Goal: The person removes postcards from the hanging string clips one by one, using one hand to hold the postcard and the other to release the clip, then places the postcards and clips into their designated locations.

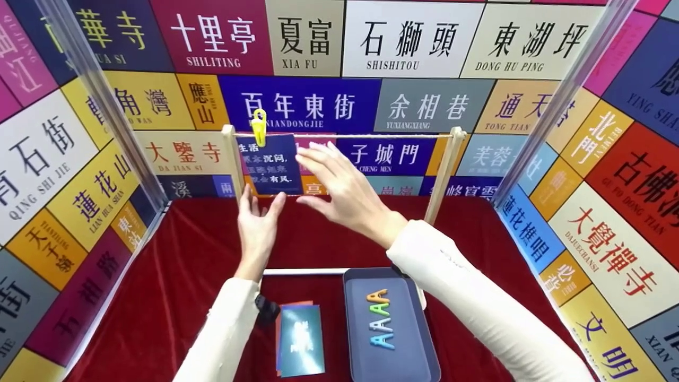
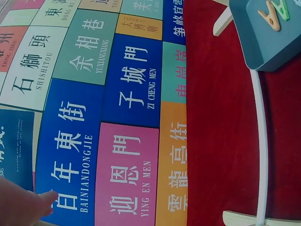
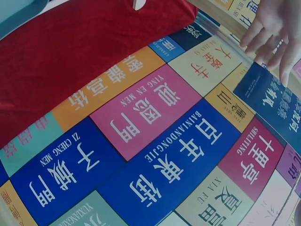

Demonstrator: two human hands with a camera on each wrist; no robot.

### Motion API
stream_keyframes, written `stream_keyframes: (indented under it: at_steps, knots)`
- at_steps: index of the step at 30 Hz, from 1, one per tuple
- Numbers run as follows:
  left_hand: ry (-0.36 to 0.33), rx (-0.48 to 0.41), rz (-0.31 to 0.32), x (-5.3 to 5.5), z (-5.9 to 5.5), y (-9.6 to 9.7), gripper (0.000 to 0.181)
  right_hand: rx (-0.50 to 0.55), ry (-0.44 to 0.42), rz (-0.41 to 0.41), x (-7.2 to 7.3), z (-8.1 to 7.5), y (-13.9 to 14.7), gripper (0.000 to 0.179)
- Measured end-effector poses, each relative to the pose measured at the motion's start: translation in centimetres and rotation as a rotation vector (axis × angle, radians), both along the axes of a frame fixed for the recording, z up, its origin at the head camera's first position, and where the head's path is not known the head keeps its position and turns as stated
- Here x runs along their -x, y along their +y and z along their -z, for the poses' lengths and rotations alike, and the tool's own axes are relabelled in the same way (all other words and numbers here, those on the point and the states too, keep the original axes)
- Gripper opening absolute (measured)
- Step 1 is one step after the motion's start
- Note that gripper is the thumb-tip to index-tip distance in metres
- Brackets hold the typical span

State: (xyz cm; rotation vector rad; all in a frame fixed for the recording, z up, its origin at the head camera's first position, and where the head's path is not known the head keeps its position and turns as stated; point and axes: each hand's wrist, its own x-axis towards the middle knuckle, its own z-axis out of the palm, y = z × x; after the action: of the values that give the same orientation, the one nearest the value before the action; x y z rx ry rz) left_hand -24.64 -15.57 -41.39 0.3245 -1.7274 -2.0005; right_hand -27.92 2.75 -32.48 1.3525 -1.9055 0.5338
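Observation:
A dark blue card (image 1: pixel 276 164) with white writing hangs from a string (image 1: pixel 360 136), held at its upper left by a yellow clip (image 1: pixel 259 127). My left hand (image 1: pixel 257 225) is at the card's lower edge, fingers loosely bent and thumb raised. In the right wrist view the left hand (image 3: pixel 277 35) shows beside the card (image 3: pixel 270 101), with nothing visibly gripped. Beside the card's right edge is my right hand (image 1: pixel 347 191), its fingers extended and thumb apart; whether they touch the card I cannot tell.
Wooden posts (image 1: pixel 445 175) carry the string. Below, a grey-blue tray (image 1: pixel 390 363) contains several coloured A-shaped pieces (image 1: pixel 379 318). Left of it lies a stack of cards (image 1: pixel 302 339) on the red cloth (image 1: pixel 159 297). Sign-covered walls (image 1: pixel 414 42) surround the area.

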Motion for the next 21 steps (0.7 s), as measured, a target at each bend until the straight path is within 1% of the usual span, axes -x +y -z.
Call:
stream_keyframes:
  at_steps: [6, 9, 12, 16, 19, 21]
  knots:
    - [-0.007, -0.042, -0.003, 0.5, -0.3, 0.2, 0.093, 0.006, -0.005, 0.015, 0.6, -0.6, -0.9, 0.066]
    - [-0.003, -0.062, -0.002, 0.8, -0.5, 0.4, 0.094, 0.021, -0.028, 0.029, 0.8, -0.8, -1.3, 0.07]
    - [0.003, -0.061, -0.008, 1.2, -0.6, 0.5, 0.093, 0.032, -0.052, 0.042, 0.9, -1.1, -1.7, 0.073]
    - [-0.012, -0.054, -0.028, 1.6, -0.7, 0.5, 0.088, 0.015, -0.07, 0.063, 1.0, -1.8, -2.4, 0.076]
    - [0.003, -0.104, -0.024, 1.7, -0.9, 0.5, 0.083, -0.002, -0.077, 0.085, 1.2, -2.4, -2.9, 0.079]
    - [0.021, -0.162, -0.014, 1.9, -1.0, 0.4, 0.08, -0.017, -0.086, 0.105, 1.4, -2.9, -3.2, 0.082]
